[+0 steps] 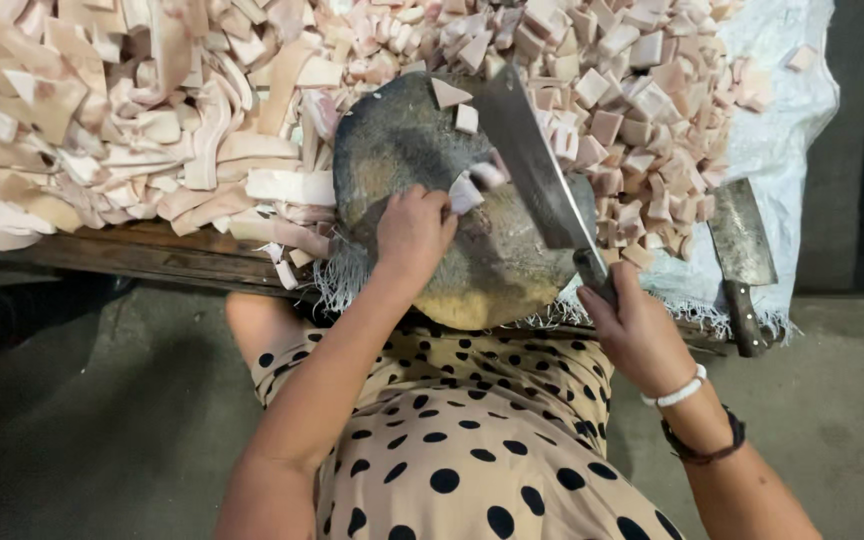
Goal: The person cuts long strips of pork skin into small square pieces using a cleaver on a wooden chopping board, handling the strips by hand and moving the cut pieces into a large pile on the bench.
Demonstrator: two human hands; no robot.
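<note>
My right hand (pixel 634 330) grips the handle of a broad cleaver (pixel 532 165), whose blade is raised over a round, dark, worn chopping block (pixel 412 150). On the block, my left hand (pixel 412 232) pinches a pale strip of fatty meat (pixel 468 188) just left of the blade. Two small cut cubes (pixel 457 105) lie near the block's far edge.
Long pale strips of meat (pixel 132 110) are heaped to the left, and several cut cubes (pixel 642 90) are piled to the right on a white woven sheet (pixel 782 110). A second cleaver (pixel 740 250) lies at the right edge. A wooden table edge (pixel 142 255) runs along the front.
</note>
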